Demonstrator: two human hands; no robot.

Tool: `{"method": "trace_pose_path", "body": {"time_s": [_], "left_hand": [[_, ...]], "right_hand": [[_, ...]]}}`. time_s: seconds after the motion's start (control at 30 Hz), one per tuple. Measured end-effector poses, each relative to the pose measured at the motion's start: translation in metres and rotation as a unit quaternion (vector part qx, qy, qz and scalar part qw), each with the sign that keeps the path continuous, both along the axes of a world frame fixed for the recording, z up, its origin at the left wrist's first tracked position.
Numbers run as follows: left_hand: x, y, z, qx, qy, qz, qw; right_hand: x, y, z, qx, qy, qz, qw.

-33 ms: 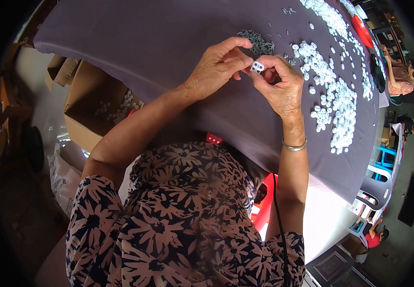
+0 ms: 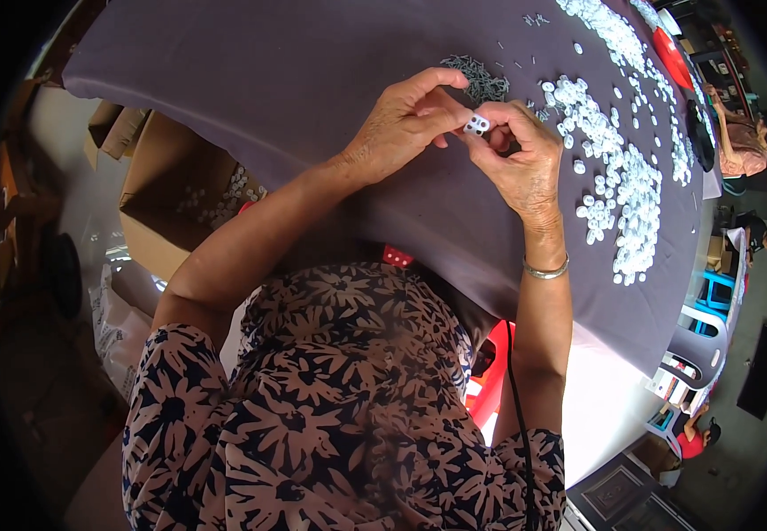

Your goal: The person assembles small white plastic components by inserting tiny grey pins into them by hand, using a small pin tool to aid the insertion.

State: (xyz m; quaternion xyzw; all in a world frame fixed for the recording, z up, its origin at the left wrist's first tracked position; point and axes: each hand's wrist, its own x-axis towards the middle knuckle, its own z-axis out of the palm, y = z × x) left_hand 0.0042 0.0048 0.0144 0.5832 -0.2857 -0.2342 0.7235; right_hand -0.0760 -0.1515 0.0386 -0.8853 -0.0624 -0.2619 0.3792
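Observation:
My right hand [image 2: 522, 157] pinches a small white plastic piece with dark round holes [image 2: 478, 124] between thumb and fingers, holding it above the table. From the left, my left hand [image 2: 405, 119] meets it, the thumb tip against the piece's edge and the index finger raised and bent. Whatever the left fingertips pinch there is hidden. Just beyond the hands lies a heap of small dark grey screws [image 2: 482, 80]. Right of them spreads a large pile of small white plastic pieces [image 2: 635, 208].
A dark cloth covers the table [image 2: 268, 62]. An open cardboard box [image 2: 158, 190] with white pieces inside stands at the left, below the table edge. More white pieces [image 2: 609, 31] and a red container [image 2: 671, 57] sit at the far right. Other people [image 2: 742, 146] are beyond.

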Motion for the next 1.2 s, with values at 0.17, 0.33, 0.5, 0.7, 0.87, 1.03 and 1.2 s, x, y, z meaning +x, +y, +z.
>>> {"method": "trace_pose_path", "body": {"time_s": [0.17, 0.33, 0.5, 0.7, 0.87, 1.03, 1.2], "left_hand": [[-0.001, -0.004, -0.007, -0.021, -0.011, -0.001, 1.000], [-0.002, -0.002, -0.006, 0.008, -0.006, 0.001, 1.000], [-0.006, 0.000, 0.001, 0.037, -0.006, 0.017, 0.999], [-0.001, 0.001, -0.003, 0.035, -0.033, -0.025, 0.999], [-0.006, 0.003, 0.003, 0.046, -0.032, -0.037, 0.998], [-0.009, 0.002, 0.004, 0.055, -0.021, -0.044, 0.997], [-0.009, 0.001, 0.003, 0.054, -0.011, -0.049, 0.997]], "right_hand": [[0.001, 0.004, 0.000, -0.032, -0.012, 0.000, 0.999], [0.000, 0.008, -0.001, -0.062, -0.014, -0.008, 0.998], [-0.001, 0.007, 0.000, -0.154, -0.012, -0.014, 0.988], [-0.001, 0.007, -0.004, -0.246, 0.008, 0.001, 0.969], [-0.002, 0.005, -0.016, -0.257, 0.062, 0.009, 0.964], [-0.002, 0.003, -0.020, -0.247, 0.008, 0.037, 0.968], [-0.001, 0.002, -0.024, -0.243, -0.039, 0.054, 0.968]]}}
